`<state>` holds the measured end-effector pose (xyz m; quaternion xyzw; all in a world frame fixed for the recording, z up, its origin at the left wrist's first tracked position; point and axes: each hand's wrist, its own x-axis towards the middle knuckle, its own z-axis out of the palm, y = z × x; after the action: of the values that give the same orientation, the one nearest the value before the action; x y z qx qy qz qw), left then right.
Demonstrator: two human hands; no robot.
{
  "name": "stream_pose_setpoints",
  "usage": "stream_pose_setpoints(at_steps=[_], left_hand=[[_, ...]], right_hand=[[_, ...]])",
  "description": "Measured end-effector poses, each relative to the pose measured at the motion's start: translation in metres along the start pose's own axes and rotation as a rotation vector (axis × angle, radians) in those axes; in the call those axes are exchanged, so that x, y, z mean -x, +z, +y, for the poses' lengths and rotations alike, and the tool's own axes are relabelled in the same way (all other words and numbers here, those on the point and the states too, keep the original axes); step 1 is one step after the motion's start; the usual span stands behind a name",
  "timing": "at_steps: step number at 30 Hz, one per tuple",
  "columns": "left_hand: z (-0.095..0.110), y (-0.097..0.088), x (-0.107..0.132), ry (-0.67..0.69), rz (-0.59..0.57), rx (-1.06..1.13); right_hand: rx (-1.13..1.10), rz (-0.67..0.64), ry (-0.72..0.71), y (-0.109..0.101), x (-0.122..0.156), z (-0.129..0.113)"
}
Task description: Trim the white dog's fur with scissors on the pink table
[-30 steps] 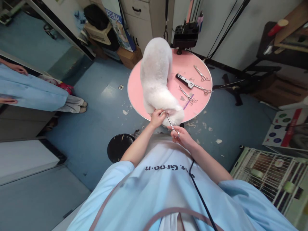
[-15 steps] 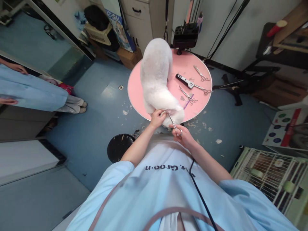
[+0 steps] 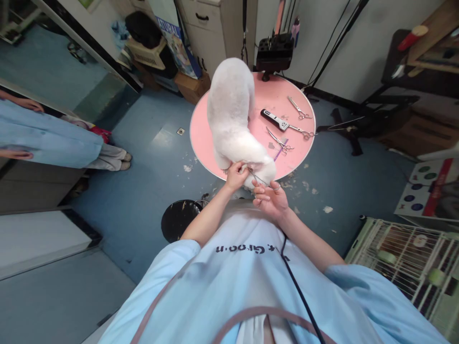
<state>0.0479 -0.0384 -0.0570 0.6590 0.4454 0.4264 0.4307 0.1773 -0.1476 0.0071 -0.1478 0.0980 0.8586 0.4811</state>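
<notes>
One dog (image 3: 231, 102), one clipper (image 3: 274, 119), three tabletop scissors (image 3: 295, 105)

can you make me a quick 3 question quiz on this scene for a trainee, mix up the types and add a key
1. True or false: the long black-and-silver clipper lies on the blue floor.
2. Multiple choice: the person's right hand holds a slim silver ring-handled metal tool. What does the left hand touch?
a) the black round stool
b) the white-furred animal
c) the purple-backed comb
3. Count: how many pairs of silver metal scissors lie on the round pink tabletop?

Key
1. False; it lies on the pink tabletop.
2. b
3. Three
</notes>
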Motion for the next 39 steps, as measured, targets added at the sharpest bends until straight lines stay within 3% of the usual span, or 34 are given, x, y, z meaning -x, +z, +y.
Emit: stream_pose_setpoints(at_steps=[5,10,16,25,35,39], left_hand=[[0.002,-0.001,0.001,0.007,0.011,-0.054],[0.006,-0.003,0.001,0.013,-0.01,-0.05],[0.011,-0.003,0.002,-0.021,-0.012,-0.054],[0.014,-0.003,0.002,0.0,0.003,-0.092],[0.016,-0.003,0.008,0.002,-0.027,-0.028],[0.017,-0.004,0.009,0.013,-0.019,-0.081]], right_hand=[[0.057,0.078,-0.096,-0.001,0.003,0.004],[0.113,0.067,-0.15,0.002,0.015,0.004],[0.063,0.019,-0.032,0.011,0.009,0.007],[0.115,0.126,-0.123,0.015,0.016,0.012],[0.061,0.034,-0.014,0.021,0.017,0.012],[0.02,0.063,-0.052,0.021,0.016,0.013]])
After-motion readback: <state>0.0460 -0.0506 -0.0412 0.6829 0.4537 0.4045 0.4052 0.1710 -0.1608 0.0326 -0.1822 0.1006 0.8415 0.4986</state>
